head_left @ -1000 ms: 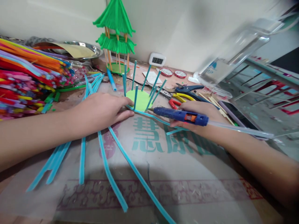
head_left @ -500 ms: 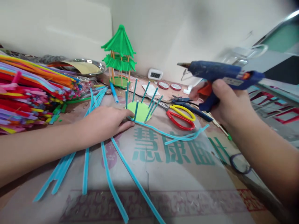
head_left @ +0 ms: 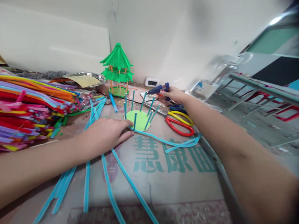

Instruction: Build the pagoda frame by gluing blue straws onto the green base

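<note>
My left hand [head_left: 111,132] pinches a light-blue pipe cleaner [head_left: 161,140] at the near edge of a light-green disc [head_left: 140,120]. Several dark-teal sticks stand up around this disc. The pipe cleaner's free end trails to the right across the table. At the back, my right hand [head_left: 176,94] is closed around a blue hot glue gun [head_left: 158,89], its nozzle pointing left and down over a small white sheet [head_left: 145,97]. More light-blue pipe cleaners [head_left: 133,183] lie under and in front of my left forearm.
Red-and-yellow-handled scissors [head_left: 179,130] lie right of the disc. Behind stand a green pagoda model [head_left: 118,60] and a white digital timer [head_left: 151,82]. Colourful pipe cleaners [head_left: 30,105] are heaped left, near a metal plate [head_left: 100,80]. The table's right edge [head_left: 218,165] drops to the floor.
My right hand has carried the glue gun from the raised right side down and away, to the back of the table. My left hand keeps its pinch beside the disc. The view has tilted slightly.
</note>
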`<control>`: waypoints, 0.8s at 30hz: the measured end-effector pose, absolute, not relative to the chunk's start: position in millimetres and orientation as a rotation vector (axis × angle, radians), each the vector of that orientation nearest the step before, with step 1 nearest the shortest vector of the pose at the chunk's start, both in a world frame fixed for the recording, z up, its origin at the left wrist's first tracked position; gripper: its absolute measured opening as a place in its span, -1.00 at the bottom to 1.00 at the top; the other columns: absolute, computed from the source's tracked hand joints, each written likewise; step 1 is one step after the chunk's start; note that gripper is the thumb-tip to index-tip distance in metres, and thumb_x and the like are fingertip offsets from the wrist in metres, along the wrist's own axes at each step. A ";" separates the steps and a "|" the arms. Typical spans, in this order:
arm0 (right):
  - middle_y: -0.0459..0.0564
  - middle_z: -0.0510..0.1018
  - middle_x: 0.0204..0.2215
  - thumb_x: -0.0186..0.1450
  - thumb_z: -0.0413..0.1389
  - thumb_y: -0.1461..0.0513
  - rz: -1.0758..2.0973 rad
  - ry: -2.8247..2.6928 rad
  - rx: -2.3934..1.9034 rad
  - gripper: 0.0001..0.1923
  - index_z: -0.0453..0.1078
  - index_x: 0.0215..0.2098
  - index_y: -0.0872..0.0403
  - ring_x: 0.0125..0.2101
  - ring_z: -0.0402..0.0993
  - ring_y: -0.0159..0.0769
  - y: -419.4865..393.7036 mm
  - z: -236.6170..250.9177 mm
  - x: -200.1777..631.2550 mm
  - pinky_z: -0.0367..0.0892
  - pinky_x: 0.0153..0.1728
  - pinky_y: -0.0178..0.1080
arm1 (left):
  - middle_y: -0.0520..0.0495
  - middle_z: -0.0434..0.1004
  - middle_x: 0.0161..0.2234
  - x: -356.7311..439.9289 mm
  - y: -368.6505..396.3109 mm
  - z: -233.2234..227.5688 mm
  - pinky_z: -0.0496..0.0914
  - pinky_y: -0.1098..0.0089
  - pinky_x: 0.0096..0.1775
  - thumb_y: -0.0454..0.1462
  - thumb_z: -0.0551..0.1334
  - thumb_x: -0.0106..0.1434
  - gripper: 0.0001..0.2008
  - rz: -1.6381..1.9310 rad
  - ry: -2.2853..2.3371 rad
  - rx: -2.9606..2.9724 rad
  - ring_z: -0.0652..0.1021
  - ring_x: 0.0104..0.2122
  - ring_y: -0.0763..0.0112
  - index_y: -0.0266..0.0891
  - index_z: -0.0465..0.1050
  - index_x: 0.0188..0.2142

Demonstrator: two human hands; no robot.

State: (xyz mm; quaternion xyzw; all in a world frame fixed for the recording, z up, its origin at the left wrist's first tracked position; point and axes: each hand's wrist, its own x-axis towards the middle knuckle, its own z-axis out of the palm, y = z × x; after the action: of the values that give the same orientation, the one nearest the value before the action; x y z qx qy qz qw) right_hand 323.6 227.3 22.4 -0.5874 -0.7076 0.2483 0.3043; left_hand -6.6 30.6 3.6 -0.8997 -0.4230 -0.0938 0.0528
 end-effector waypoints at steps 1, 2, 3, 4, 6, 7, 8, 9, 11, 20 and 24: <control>0.01 0.66 -0.35 0.24 0.34 0.16 0.659 -1.881 -1.564 -0.78 0.56 -0.23 0.15 -0.37 0.50 -0.30 227.5 20.2 326.5 0.45 -0.20 -0.22 | -0.05 0.66 -0.39 -6.5 30.5 3.7 0.26 0.30 -0.39 -0.02 0.08 0.46 -0.65 -0.288 -1.285 -2.734 0.63 -0.39 0.14 -0.13 0.54 -0.09; 0.00 0.66 -0.35 0.24 0.34 0.13 0.660 -1.888 -1.569 -0.75 0.56 -0.21 0.14 -0.38 0.50 -0.30 226.6 19.1 328.2 0.45 -0.21 -0.22 | -0.06 0.66 -0.39 -6.5 30.5 3.7 0.26 0.30 -0.39 -0.01 0.08 0.46 -0.65 -0.286 -1.286 -2.733 0.63 -0.39 0.14 -0.13 0.54 -0.09; 0.00 0.66 -0.36 0.25 0.33 0.10 0.664 -1.896 -1.574 -0.73 0.56 -0.20 0.13 -0.40 0.50 -0.31 224.8 18.7 328.4 0.45 -0.23 -0.23 | -0.06 0.66 -0.39 -6.4 30.5 3.8 0.26 0.30 -0.39 -0.02 0.07 0.46 -0.65 -0.285 -1.290 -2.730 0.63 -0.39 0.14 -0.13 0.54 -0.09; -0.01 0.66 -0.38 0.27 0.31 0.07 0.672 -1.906 -1.580 -0.71 0.56 -0.18 0.12 -0.42 0.49 -0.32 222.4 18.7 326.7 0.45 -0.27 -0.24 | -0.06 0.66 -0.38 -6.4 30.4 3.8 0.26 0.30 -0.39 -0.01 0.07 0.46 -0.65 -0.283 -1.294 -2.729 0.63 -0.38 0.14 -0.13 0.54 -0.09; -0.01 0.64 -0.44 0.32 0.26 0.02 0.688 -1.926 -1.599 -0.68 0.55 -0.18 0.11 -0.49 0.47 -0.33 217.0 19.2 317.8 0.43 -0.38 -0.28 | -0.06 0.66 -0.37 -6.4 30.5 3.7 0.27 0.30 -0.39 -0.01 0.07 0.46 -0.64 -0.278 -1.295 -2.732 0.63 -0.37 0.14 -0.13 0.54 -0.09; 0.00 0.63 -0.47 0.33 0.23 0.00 0.697 -1.938 -1.609 -0.67 0.55 -0.19 0.11 -0.51 0.46 -0.33 214.4 19.6 311.1 0.42 -0.42 -0.29 | -0.06 0.67 -0.36 -6.4 30.5 3.6 0.27 0.29 -0.39 -0.01 0.06 0.46 -0.64 -0.276 -1.294 -2.734 0.63 -0.37 0.13 -0.12 0.54 -0.08; 0.00 0.63 -0.48 0.34 0.21 -0.02 0.700 -1.948 -1.616 -0.65 0.55 -0.20 0.11 -0.51 0.47 -0.33 212.1 20.0 303.4 0.41 -0.45 -0.31 | -0.07 0.67 -0.35 -6.4 30.5 3.6 0.28 0.29 -0.38 -0.01 0.06 0.46 -0.63 -0.275 -1.295 -2.733 0.63 -0.37 0.13 -0.13 0.54 -0.08; 0.01 0.63 -0.48 0.35 0.20 -0.04 0.696 -1.955 -1.622 -0.63 0.54 -0.21 0.11 -0.50 0.49 -0.32 210.3 20.4 295.4 0.41 -0.45 -0.32 | -0.07 0.67 -0.35 -6.3 30.5 3.7 0.28 0.29 -0.38 0.00 0.05 0.46 -0.62 -0.276 -1.298 -2.731 0.63 -0.36 0.13 -0.13 0.54 -0.08; 0.04 0.64 -0.45 0.35 0.18 -0.09 0.669 -1.957 -1.627 -0.58 0.53 -0.22 0.11 -0.44 0.54 -0.27 207.8 21.6 280.3 0.42 -0.42 -0.32 | -0.09 0.67 -0.36 -6.3 30.1 4.3 0.31 0.29 -0.36 0.00 0.04 0.46 -0.60 -0.279 -1.311 -2.728 0.63 -0.36 0.12 -0.15 0.55 -0.08; 0.13 0.69 -0.26 0.37 0.07 -0.18 0.652 -2.015 -1.546 -0.46 0.52 -0.19 0.11 -0.36 0.58 -0.19 202.2 27.8 272.6 0.42 -0.44 -0.27 | -0.13 0.67 -0.34 -3.5 27.4 10.5 0.35 0.27 -0.35 -0.03 0.03 0.46 -0.60 -0.227 -1.318 -2.749 0.65 -0.33 0.10 -0.17 0.54 -0.05; 0.14 0.69 -0.29 0.38 0.01 -0.22 0.681 -2.061 -1.485 -0.39 0.55 -0.22 0.13 -0.40 0.55 -0.24 195.4 33.9 283.6 0.38 -0.51 -0.30 | -0.14 0.67 -0.35 -3.1 27.0 10.3 0.35 0.28 -0.35 -0.05 0.03 0.47 -0.62 -0.215 -1.321 -2.752 0.65 -0.34 0.10 -0.18 0.54 -0.09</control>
State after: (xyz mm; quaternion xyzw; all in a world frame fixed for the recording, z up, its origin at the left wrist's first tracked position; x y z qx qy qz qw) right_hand 283.6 195.4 33.9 -0.5463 -0.7581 0.2504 0.2530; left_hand -3.1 27.0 10.3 -0.8986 -0.4313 -0.0702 0.0406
